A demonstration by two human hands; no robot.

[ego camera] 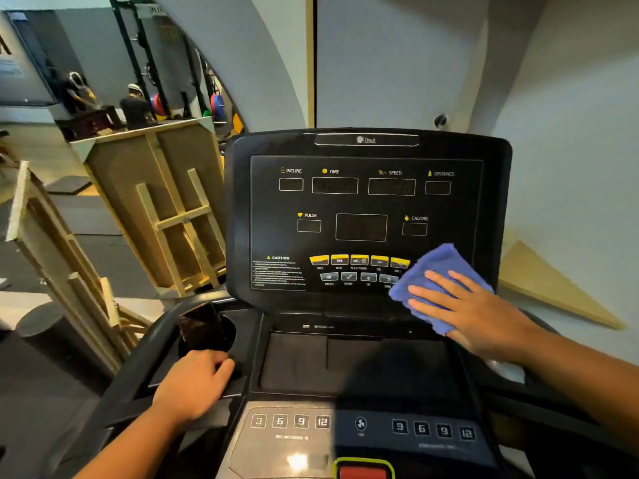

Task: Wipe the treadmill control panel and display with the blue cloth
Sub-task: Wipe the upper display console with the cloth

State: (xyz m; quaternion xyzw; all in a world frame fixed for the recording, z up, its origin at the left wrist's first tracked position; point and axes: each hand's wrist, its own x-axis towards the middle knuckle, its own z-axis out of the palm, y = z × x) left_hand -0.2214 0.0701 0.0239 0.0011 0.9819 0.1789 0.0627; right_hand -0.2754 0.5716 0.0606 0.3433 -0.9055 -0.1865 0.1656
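Note:
The black treadmill display (363,202) stands upright in front of me, with labelled windows and a row of yellow buttons (359,260) low on it. My right hand (466,309) lies flat, fingers spread, pressing the blue cloth (435,267) against the display's lower right corner, covering the rightmost buttons. My left hand (195,385) rests on the console's left side, curled over the edge by the cup holder (207,331). Below lies the control panel (345,430) with number keys and a fan button.
A dark phone (202,326) stands in the left cup holder. A red stop button (363,471) sits at the bottom edge. Wooden frames (166,209) lean to the left of the treadmill. A mirror at the far left shows people and weight racks.

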